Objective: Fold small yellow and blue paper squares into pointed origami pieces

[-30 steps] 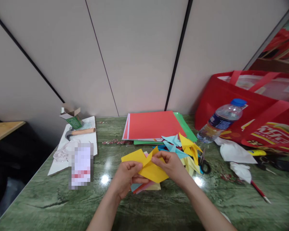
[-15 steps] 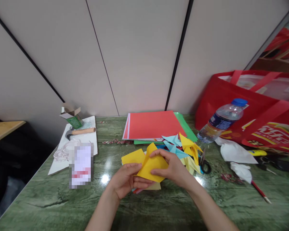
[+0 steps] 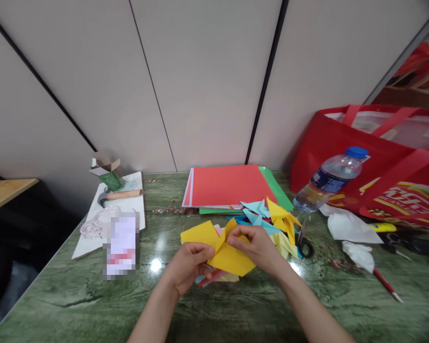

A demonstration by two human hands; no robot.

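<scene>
A piece of yellow paper (image 3: pixel 232 259), partly folded with a raised flap, is between my two hands. My left hand (image 3: pixel 191 267) pinches its left edge between thumb and fingers. At its upper right, my right hand (image 3: pixel 253 245) has thumb and fingertips closed on the flap. Beneath lies a stack of coloured paper squares, a yellow sheet (image 3: pixel 198 232) on top and pink, red and cream edges (image 3: pixel 229 277) poking out below. Folded paper pieces, light blue (image 3: pixel 259 221), yellow (image 3: pixel 281 216) and cream (image 3: pixel 284 244), are heaped just beyond my right hand.
Red sheets (image 3: pixel 232 186) lie by the wall. To the right are scissors (image 3: pixel 305 245), a water bottle (image 3: pixel 331 181), a red bag (image 3: pixel 389 166), tissues (image 3: pixel 357 255) and a red pen (image 3: pixel 386 284). A wooden-handled sickle (image 3: pixel 125 194) and small box (image 3: pixel 109 176) are at left.
The yellow paper has tilted flatter and shifted slightly right and down. My right fingers have gone from spread over the paper to pinching its upper flap.
</scene>
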